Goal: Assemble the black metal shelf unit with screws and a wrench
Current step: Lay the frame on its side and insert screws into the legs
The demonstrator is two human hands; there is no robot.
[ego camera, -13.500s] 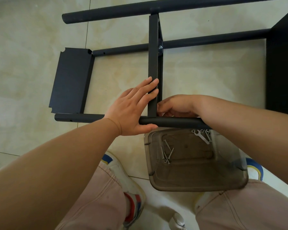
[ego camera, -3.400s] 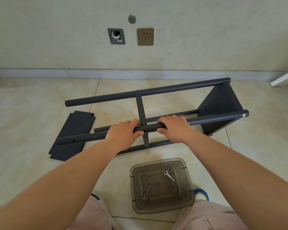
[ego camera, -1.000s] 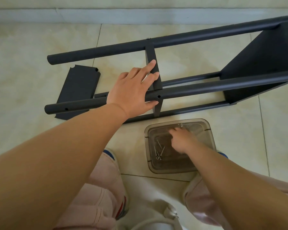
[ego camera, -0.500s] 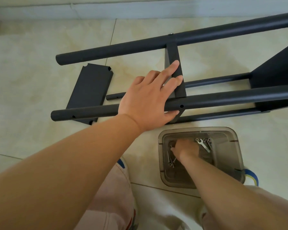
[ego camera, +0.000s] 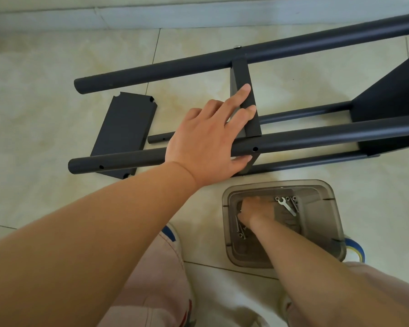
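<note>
**Right hand now digging for a screw while the left steadies the frame**

Fingers [ego camera: 247,90] of the left hand [ego camera: 208,142] are lying straight across the middle shelf panel [ego camera: 246,76], thumb hooking under the near pole [ego camera: 316,140]. Just beyond the thumb tip an empty screw hole [ego camera: 255,149] is waiting. Having left the pole seconds ago, the right hand [ego camera: 255,208] is reaching into the plastic tub [ego camera: 328,208], fingers curling over the screws [ego camera: 240,228]; whether they are pinching one I cannot tell. Wrenches [ego camera: 286,204] are lying just beside those knuckles. Judging by this, fastening that joint is coming next.
</note>
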